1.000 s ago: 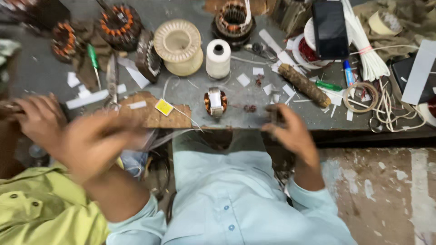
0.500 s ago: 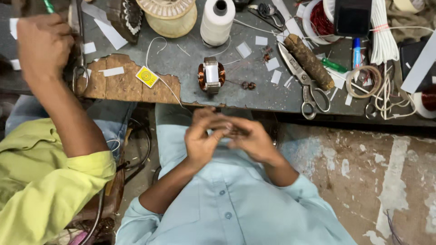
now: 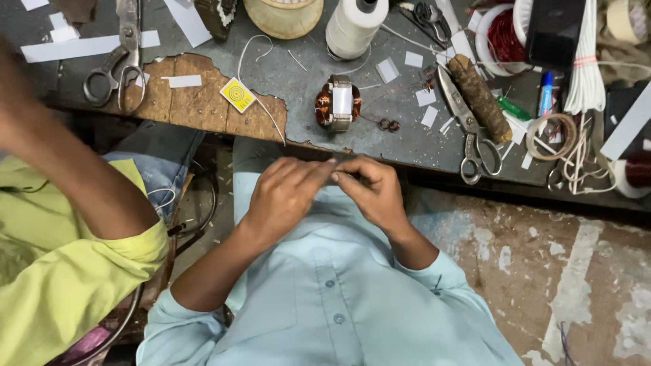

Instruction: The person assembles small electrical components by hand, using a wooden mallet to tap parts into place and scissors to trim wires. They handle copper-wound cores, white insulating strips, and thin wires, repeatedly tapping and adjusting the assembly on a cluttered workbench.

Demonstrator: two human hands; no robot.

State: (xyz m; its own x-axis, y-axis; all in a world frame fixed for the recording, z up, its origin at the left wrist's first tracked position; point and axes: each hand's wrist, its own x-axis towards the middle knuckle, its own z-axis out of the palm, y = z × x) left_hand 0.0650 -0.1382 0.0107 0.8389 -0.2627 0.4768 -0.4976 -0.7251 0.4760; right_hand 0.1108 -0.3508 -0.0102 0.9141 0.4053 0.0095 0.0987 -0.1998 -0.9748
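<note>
Here, left hand (image 3: 285,193) and right hand (image 3: 373,190) meeting, fingers (image 3: 308,175) pinched together, what they grip too small to tell.

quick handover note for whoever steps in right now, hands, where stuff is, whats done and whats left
Left hand and right hand: fingertips meet just below the bench edge, pinching something too small to identify.
Copper-wound coil lies on the bench just above the hands, untouched, with paper slips scattered around it.
Scissors lie right of the coil; white thread spool stands behind it.
A co-worker's arm in a yellow-green sleeve reaches in at left.
Done or left: cannot tell from this view.
</note>
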